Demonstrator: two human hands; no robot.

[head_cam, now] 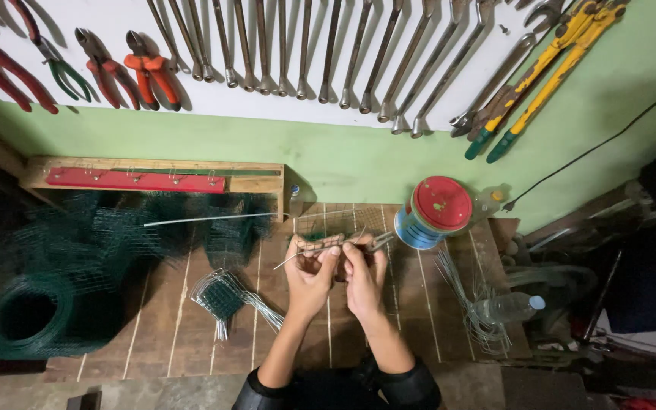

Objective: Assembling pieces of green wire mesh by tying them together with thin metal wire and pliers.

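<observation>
At the centre of the frame, the fingers (330, 254) of the left hand (310, 279) and the right hand (364, 277) are closed together on a thin metal wire (298, 257) and a small piece of green mesh (320, 241), held just above the wooden table (411, 304). To the lower left lies a folded mesh piece (222, 296), to the far left a green mesh roll (28, 315), and to the upper right a red-lidded tin (434, 211). A plastic bottle (506, 307) rests on a wire bundle (468, 300) at right; wrenches (328, 53) hang along the top.
</observation>
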